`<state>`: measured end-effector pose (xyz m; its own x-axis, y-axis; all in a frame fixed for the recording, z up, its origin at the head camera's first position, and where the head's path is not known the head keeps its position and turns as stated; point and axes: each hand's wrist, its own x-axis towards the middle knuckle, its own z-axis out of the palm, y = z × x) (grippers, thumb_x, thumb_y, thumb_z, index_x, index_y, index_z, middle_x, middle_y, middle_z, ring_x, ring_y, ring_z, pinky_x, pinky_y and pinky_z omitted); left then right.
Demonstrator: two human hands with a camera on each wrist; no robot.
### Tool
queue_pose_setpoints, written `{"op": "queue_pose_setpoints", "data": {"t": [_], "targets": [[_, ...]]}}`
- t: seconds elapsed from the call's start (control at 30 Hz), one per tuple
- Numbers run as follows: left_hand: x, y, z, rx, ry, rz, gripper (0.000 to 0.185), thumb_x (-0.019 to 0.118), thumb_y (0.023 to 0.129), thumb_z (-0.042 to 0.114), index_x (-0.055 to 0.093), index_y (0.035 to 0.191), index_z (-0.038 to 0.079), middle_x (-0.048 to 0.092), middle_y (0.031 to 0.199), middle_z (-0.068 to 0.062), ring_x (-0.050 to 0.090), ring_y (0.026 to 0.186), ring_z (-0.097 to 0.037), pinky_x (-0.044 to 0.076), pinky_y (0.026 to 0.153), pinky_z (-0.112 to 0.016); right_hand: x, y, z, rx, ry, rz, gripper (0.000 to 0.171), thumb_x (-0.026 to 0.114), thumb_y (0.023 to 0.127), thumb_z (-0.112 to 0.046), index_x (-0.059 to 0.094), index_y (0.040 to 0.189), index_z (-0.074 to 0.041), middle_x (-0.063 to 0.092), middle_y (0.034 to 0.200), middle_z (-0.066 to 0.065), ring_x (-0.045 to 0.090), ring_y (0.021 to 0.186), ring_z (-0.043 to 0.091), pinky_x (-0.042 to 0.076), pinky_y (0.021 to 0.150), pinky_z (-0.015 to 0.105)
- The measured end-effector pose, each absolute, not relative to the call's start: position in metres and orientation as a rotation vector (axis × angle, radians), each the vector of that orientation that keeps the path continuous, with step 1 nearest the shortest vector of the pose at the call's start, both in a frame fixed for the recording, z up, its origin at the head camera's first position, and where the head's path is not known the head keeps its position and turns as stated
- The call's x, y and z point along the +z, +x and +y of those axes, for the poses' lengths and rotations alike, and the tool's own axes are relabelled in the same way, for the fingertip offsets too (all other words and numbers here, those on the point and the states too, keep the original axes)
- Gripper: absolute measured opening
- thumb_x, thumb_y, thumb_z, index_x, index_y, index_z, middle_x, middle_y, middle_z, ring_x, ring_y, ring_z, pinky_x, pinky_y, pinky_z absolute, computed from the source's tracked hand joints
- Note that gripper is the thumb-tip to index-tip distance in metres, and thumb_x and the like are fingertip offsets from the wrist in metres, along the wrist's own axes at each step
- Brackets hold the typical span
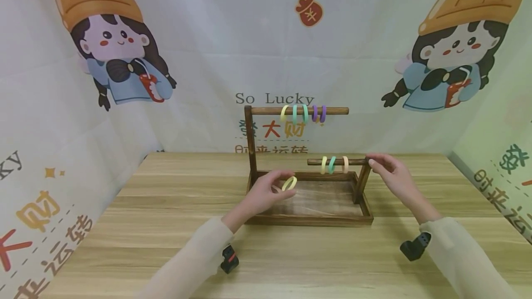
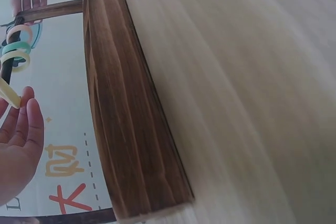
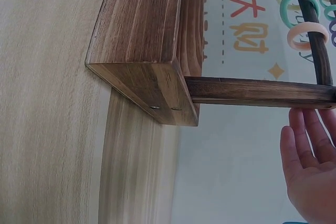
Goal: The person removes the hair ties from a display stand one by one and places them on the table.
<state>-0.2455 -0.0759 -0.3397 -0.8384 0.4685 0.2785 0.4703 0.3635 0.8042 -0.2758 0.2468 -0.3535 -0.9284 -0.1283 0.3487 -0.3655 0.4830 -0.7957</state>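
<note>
Two hands over the wooden rack [image 1: 309, 219] in the head view: the left hand [image 1: 266, 194] pinches a yellow ring [image 1: 289, 183] between thumb and fingertips, just above the tray and below the free end of the lower rod [image 1: 336, 162]. The right hand [image 1: 392, 176] sits at the rod's post end, fingertips against the wood, fingers loosely bent; whether it truly grips I cannot tell. Three rings already hang on that rod, five on the upper rod [image 1: 299, 110]. To do this well, I'd say: tilt the ring upright, line its hole with the rod's tip, keep the rack steadied. Behind, the backdrop reads "So Lucky" [image 1: 275, 98] above Chinese characters.

Left wrist view: the fingers [image 2: 23, 129] hold the ring's pale edge [image 2: 9, 94], rod and hung rings beyond.

Right wrist view: the fingers [image 3: 310, 150] lie nearly straight just under the post [image 3: 262, 92], apparently closed on nothing; the orange characters "大财" show.
</note>
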Motion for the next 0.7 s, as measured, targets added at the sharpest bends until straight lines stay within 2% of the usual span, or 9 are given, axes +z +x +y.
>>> {"op": "queue_pose_setpoints", "data": {"t": [0.13,0.27,0.37,0.6,0.7], "targets": [[-0.341,-0.24,-0.081,-1.481,-0.926,-2.602,0.037,0.064,0.081,0.008,0.053,0.115,-0.002,0.055,0.105,-0.015,0.055,0.085,-0.026,0.048,0.068,-0.032,-0.353,-0.276,0.247,1.418,0.433,-2.488,0.046,0.043,0.093,-0.033,0.047,0.122,0.003,0.049,0.117,0.017,0.048,0.091,0.002,0.041,0.075,0.018],[-0.346,-0.237,-0.087,-1.437,-0.983,-2.602,0.037,0.064,0.08,0.005,0.053,0.114,-0.002,0.055,0.1,-0.014,0.054,0.083,-0.027,0.048,0.066,-0.033,-0.353,-0.276,0.248,1.407,0.442,-2.492,0.045,0.042,0.093,-0.032,0.048,0.122,0.003,0.05,0.117,0.017,0.048,0.092,0.001,0.043,0.08,0.03],[-0.359,-0.242,-0.091,-1.418,-1.036,-2.587,0.038,0.066,0.079,0.005,0.054,0.114,-0.002,0.055,0.1,-0.014,0.054,0.082,-0.029,0.048,0.065,-0.033,-0.354,-0.275,0.248,1.399,0.444,-2.494,0.045,0.042,0.094,-0.032,0.048,0.122,0.003,0.05,0.116,0.017,0.048,0.091,0.0,0.043,0.08,0.035],[-0.382,-0.249,-0.105,-1.316,-1.144,-2.571,0.038,0.069,0.076,0.01,0.056,0.112,0.003,0.055,0.101,-0.009,0.055,0.074,-0.016,0.048,0.061,-0.023,-0.354,-0.276,0.248,1.395,0.45,-2.489,0.045,0.043,0.093,-0.031,0.048,0.121,0.003,0.05,0.116,0.018,0.048,0.091,-0.001,0.041,0.076,0.018],[-0.383,-0.246,-0.11,-1.288,-1.19,-2.55,0.037,0.07,0.076,0.011,0.056,0.109,0.002,0.055,0.1,-0.009,0.055,0.073,-0.02,0.048,0.06,-0.022,-0.354,-0.276,0.248,1.395,0.451,-2.487,0.045,0.043,0.093,-0.031,0.048,0.121,0.003,0.05,0.116,0.018,0.048,0.091,-0.001,0.04,0.075,0.015]]}}
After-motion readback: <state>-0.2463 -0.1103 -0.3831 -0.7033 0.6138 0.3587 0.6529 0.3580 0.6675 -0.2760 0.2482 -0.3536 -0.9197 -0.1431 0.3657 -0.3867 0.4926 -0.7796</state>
